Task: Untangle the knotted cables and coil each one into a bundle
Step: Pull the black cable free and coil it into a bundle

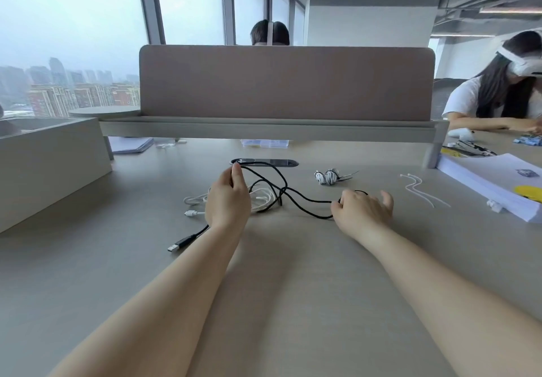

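Two bare forearms reached forward over the grey bench (pixel 293 274). The left hand (pixel 227 197) was lifted, its fingers (pixel 236 171) pinched together on one run of the thin black cable (pixel 305 199). The right hand (pixel 362 208) lay low near the bench with its fingers curled on the same cable further along.

Between the hands the black cable crossed itself and lay over the loose white cable (pixel 262 197). Its black USB plug (pixel 179 244) rested on the bench just left of the left wrist. By my reading the untangling was under way and neither of these two cables was coiled yet. One small black-and-white wound bundle (pixel 327 176) sat further back on the bench, which looked like a cable already finished, and thin white ties (pixel 419 190) lay to the right, unused.

The left hand covered much of the white cable and the crossing, so I could not tell whether a real knot remained. The right palm hid the black cable's far end.
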The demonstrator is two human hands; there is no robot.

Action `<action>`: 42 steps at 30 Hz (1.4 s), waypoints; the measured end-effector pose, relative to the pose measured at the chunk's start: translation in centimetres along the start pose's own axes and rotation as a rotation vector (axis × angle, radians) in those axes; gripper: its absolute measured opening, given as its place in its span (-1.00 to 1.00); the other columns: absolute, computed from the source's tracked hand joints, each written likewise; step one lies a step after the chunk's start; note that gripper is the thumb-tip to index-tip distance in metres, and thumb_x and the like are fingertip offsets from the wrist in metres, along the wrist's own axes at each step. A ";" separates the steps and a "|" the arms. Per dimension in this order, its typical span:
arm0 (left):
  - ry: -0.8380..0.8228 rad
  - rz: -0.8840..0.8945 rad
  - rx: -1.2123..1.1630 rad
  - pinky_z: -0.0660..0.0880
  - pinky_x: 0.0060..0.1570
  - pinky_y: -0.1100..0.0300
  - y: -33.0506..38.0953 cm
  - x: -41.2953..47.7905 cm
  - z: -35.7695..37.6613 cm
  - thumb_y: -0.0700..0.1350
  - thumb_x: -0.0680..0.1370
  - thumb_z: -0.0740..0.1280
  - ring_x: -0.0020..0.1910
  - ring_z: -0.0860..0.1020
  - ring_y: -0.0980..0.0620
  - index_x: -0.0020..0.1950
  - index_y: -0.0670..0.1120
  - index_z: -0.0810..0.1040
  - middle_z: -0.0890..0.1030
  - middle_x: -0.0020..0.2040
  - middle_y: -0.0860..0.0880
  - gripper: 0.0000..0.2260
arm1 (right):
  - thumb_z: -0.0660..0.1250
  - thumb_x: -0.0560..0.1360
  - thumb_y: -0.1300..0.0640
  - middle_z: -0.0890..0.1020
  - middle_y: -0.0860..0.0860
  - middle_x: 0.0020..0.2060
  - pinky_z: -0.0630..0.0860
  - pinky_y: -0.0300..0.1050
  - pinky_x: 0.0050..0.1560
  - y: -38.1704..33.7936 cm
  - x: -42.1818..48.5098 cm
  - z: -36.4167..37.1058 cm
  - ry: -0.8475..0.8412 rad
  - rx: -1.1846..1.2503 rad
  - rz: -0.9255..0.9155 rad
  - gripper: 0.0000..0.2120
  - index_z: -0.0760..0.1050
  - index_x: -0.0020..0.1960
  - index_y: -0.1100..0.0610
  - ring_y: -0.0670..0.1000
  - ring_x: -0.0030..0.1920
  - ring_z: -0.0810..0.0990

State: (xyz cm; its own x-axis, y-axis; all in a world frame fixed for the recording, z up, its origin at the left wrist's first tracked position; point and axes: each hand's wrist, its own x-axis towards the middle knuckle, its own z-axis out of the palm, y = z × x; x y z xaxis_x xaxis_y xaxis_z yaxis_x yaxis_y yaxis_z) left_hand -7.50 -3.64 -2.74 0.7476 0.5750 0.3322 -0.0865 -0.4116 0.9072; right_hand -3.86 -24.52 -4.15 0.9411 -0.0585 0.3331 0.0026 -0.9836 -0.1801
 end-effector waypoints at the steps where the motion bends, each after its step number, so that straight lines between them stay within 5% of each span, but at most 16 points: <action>1: -0.008 0.006 -0.008 0.33 -0.10 0.14 0.1 -0.1 0.0 0.10 0.66 0.03 -0.11 0.45 0.01 0.04 0.02 0.56 0.45 -0.32 0.16 -0.67 | 0.10 0.55 0.01 0.62 0.00 -0.06 0.04 0.04 0.38 0.2 -0.1 -0.2 0.034 0.013 -0.009 -0.87 0.38 -0.03 0.02 0.06 0.07 0.54; 5: -0.087 0.030 -0.081 0.40 -0.02 0.13 0.1 -0.3 0.2 0.16 0.63 0.08 -0.08 0.50 0.08 0.02 0.09 0.58 0.51 -0.28 0.22 -0.69 | 0.27 0.48 0.10 0.62 -0.03 -0.11 0.16 -0.06 0.14 0.2 -0.4 -0.4 0.110 0.024 -0.107 -0.78 0.25 0.03 -0.01 0.04 0.01 0.57; 8: -0.159 0.072 -0.164 0.44 0.02 0.15 0.0 -0.5 0.5 0.15 0.60 0.17 -0.05 0.55 0.18 0.10 0.09 0.64 0.62 -0.17 0.23 -0.71 | 0.30 0.44 0.21 0.47 -0.02 0.21 0.16 -0.10 0.18 -0.4 -0.4 0.0 0.179 0.111 -0.267 -0.51 0.33 0.32 -0.05 0.05 0.26 0.40; 11: -0.269 0.117 -0.224 0.44 -0.05 0.27 0.3 -0.9 0.7 0.01 0.58 0.27 -0.14 0.56 0.24 0.09 0.09 0.65 0.64 -0.15 0.22 -0.82 | 0.24 0.45 0.36 0.22 -0.02 0.48 0.13 -0.20 0.35 -1.3 -0.5 0.3 -0.015 0.358 -0.434 -0.30 0.14 0.50 -0.01 0.03 0.47 0.18; 13: -0.364 0.120 -0.264 0.43 -0.12 0.36 0.5 -1.3 0.8 -0.15 0.55 0.30 -0.20 0.53 0.30 0.11 0.05 0.64 0.65 -0.09 0.14 -0.79 | 0.18 0.48 0.36 0.21 -0.02 0.49 0.19 -0.19 0.34 -1.5 -0.8 0.6 -0.244 0.509 -0.421 -0.28 0.03 0.52 -0.07 0.04 0.47 0.21; 15: -0.443 0.097 -0.275 0.42 -0.12 0.42 0.6 -1.5 0.7 -0.25 0.51 0.29 -0.13 0.53 0.37 0.18 0.01 0.62 0.65 0.04 0.12 -0.70 | 0.15 0.51 0.33 0.35 -0.02 0.42 0.30 -0.15 0.30 -1.5 -0.9 0.9 -0.352 0.573 -0.395 -0.34 0.07 0.50 -0.10 0.04 0.38 0.34; 18: -0.484 0.071 -0.273 0.43 -0.14 0.46 0.6 -1.5 0.5 -0.30 0.49 0.28 0.09 0.55 0.28 0.27 -0.03 0.57 0.61 0.19 0.10 -0.62 | 0.17 0.49 0.32 0.56 -0.07 0.10 0.41 -0.07 0.20 -1.7 -0.6 1.0 -0.273 0.541 -0.398 -0.56 0.38 0.32 0.02 0.07 0.19 0.49; 23: -0.548 0.035 -0.224 0.44 0.15 0.21 0.4 -1.3 0.6 -0.32 0.46 0.33 0.33 0.45 0.17 0.41 -0.03 0.42 0.50 0.33 0.11 -0.47 | 0.27 0.55 0.16 0.52 -0.12 -0.19 0.45 -0.12 0.01 -1.6 -0.2 1.2 -0.158 0.506 -0.345 -0.91 0.49 -0.10 0.01 0.03 -0.03 0.53; 26: -0.639 -0.003 -0.152 0.39 0.16 0.23 -0.1 -1.1 0.7 -0.31 0.44 0.39 0.39 0.37 0.17 0.51 -0.01 0.27 0.40 0.42 0.15 -0.32 | 0.22 0.59 0.18 0.59 -0.01 -0.12 0.40 -0.32 -0.09 -1.8 -0.2 -0.5 -0.079 1.121 -0.094 -0.91 0.46 -0.08 0.11 -0.06 -0.11 0.55; 30: -0.688 0.013 -0.045 0.40 0.10 0.30 -0.6 -1.1 0.9 -0.30 0.40 0.44 0.42 0.29 0.23 0.56 -0.04 0.13 0.30 0.49 0.12 -0.19 | 0.10 0.64 0.17 0.63 0.09 0.11 0.44 -0.13 0.18 -2.4 -0.1 -2.6 -0.140 1.888 0.078 -0.82 0.35 -0.14 0.09 0.02 0.13 0.61; 32: -0.693 0.027 0.001 0.42 0.07 0.30 -0.6 -1.1 1.0 -0.28 0.39 0.45 0.32 0.33 0.37 0.57 -0.02 0.09 0.26 0.51 0.12 -0.16 | 0.04 0.66 0.13 0.65 0.15 0.08 0.48 -0.11 0.16 -2.5 -0.3 -3.0 -0.149 2.055 0.108 -0.82 0.28 -0.11 0.07 0.07 0.10 0.64; 35: -0.669 0.022 0.045 0.52 0.00 0.20 -0.5 -1.3 0.9 -0.25 0.38 0.43 -0.27 0.42 0.58 0.57 0.05 0.04 0.21 0.53 0.13 -0.13 | -0.01 0.67 0.10 0.70 0.19 -0.16 0.55 -0.03 0.05 -2.4 -0.4 -3.4 -0.096 2.157 0.183 -0.83 0.25 -0.08 0.07 0.13 -0.11 0.70; 37: -0.644 0.008 0.080 0.54 -0.02 0.17 -0.6 -1.2 0.9 -0.24 0.37 0.41 -0.31 0.43 0.45 0.57 0.09 0.00 0.22 0.52 0.11 -0.11 | 0.01 0.67 0.10 0.68 0.16 -0.33 0.58 -0.02 -0.06 -2.4 -0.4 -3.3 -0.024 2.145 0.244 -0.83 0.28 -0.07 0.07 0.09 -0.31 0.68; 40: -0.529 0.034 0.097 0.50 0.01 0.09 -0.3 -1.3 0.6 -0.19 0.37 0.38 -0.06 0.57 0.07 0.56 0.19 -0.06 0.30 0.46 0.12 -0.09 | 0.01 0.67 0.10 0.56 0.10 -0.48 0.56 -0.12 -0.31 -2.1 -0.2 -3.1 0.102 2.083 0.351 -0.82 0.28 -0.08 0.07 -0.02 -0.58 0.44; 42: -0.364 0.090 0.081 0.48 -0.03 0.06 -0.1 -1.2 0.4 -0.21 0.41 0.33 -0.11 0.52 -0.09 0.55 0.21 -0.09 0.44 0.22 0.15 -0.13 | 0.00 0.67 0.12 0.43 0.09 -0.46 0.41 -0.18 -0.41 -1.6 0.1 -3.0 0.165 2.003 0.413 -0.81 0.28 -0.10 0.07 -0.06 -0.63 0.24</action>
State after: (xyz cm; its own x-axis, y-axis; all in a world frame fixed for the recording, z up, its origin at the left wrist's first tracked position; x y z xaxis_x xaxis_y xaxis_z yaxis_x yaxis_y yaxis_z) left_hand -8.17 -4.56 -3.33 0.9257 0.2509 0.2831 -0.1213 -0.5120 0.8504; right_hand -4.78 -23.47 -1.02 0.9502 -0.3064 0.0573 0.2399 0.6012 -0.7623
